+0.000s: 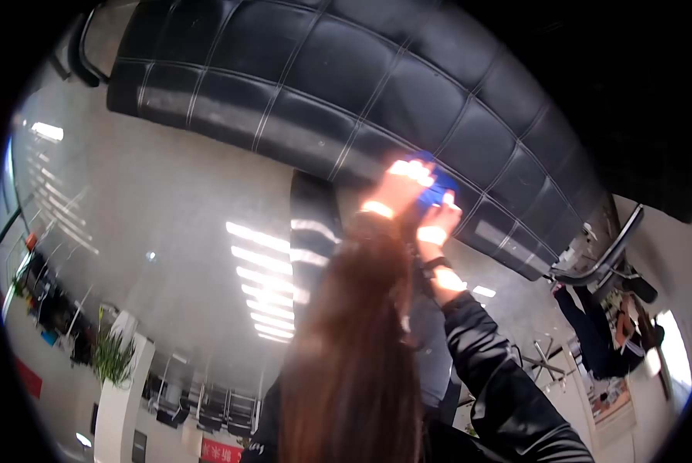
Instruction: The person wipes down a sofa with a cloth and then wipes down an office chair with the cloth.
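Note:
A crumpled blue cloth (441, 184) rests against the edge of a black quilted leather seat (346, 85) with pale stitching. My left hand (400, 187) grips the cloth from its left side, its fingertips washed out by bright light. Closer to me, my right hand (438, 221) pinches the lower part of the same cloth, a dark band around its wrist. Long brown hair hangs across the lower middle and hides most of my left arm. A black shiny sleeve covers my right forearm.
Curved metal armrests stand at both ends of the seat, one of them (604, 258) at the right. The glossy floor (184, 216) reflects ceiling lights. A potted plant (113, 356) tops a white stand at lower left. Another person (604, 336) is at the far right.

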{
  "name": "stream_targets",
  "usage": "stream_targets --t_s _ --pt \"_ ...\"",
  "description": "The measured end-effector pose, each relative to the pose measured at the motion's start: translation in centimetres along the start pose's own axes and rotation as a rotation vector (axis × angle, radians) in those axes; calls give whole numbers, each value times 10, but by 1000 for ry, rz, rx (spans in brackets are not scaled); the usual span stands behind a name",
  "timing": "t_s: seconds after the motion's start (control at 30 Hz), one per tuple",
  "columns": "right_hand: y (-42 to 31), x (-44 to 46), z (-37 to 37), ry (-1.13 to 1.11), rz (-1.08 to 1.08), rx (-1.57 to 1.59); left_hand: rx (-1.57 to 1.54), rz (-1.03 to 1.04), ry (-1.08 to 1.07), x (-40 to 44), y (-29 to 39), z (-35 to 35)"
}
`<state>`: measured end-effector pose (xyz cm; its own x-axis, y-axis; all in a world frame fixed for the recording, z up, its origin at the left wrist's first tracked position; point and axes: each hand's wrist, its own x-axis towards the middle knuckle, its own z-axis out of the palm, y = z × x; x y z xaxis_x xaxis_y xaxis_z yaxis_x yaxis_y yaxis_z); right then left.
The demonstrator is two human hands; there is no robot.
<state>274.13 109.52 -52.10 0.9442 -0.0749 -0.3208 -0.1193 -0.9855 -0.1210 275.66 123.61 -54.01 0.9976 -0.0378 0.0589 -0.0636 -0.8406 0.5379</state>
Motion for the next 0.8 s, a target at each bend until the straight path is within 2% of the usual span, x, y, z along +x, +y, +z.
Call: stream_targets --t_s 0.03,0.07,0.1,0.13,0.2,0.23,0.3,0.4,0.5,0.57,0.63,0.7,0.73,0.8 --pt "-7 -14 31 57 -123 380 47 -10 -170 -9 -28 -25" --pt "-23 -20 40 88 -303 93 10 65 -45 -30 -63 -38" --pt "-69 -38 31 -43 -306 -269 -21 137 77 -53 -98 -50" --pt "-97 -45 36 -202 -254 95 8 75 25 -69 -121 -75" --pt "-161 -63 38 -97 -355 264 44 -38 -73 -93 -164 -126" --pt "-186 -67 47 -146 -354 289 43 -89 -116 -103 -183 -143" --pt "-233 -77 51 -187 -493 407 125 -154 -78 -129 -218 -169" --pt "-277 -77 58 -238 -631 361 207 -207 -70 -154 -252 -198" --pt "-282 -71 50 -281 -669 360 231 -183 -95 -160 -257 -197" --pt "-269 -60 37 -301 -693 378 303 -246 -54 -157 -247 -189" --pt "-255 -48 30 -416 -867 389 293 -344 -45 -152 -228 -180" --pt "-238 -33 22 -409 -990 317 311 -417 -7 -144 -207 -164" --pt "-226 -23 20 -337 -1017 341 338 -461 -38 -139 -195 -154" --pt "-200 -5 17 -256 -1002 375 418 -489 -93 -126 -168 -132"
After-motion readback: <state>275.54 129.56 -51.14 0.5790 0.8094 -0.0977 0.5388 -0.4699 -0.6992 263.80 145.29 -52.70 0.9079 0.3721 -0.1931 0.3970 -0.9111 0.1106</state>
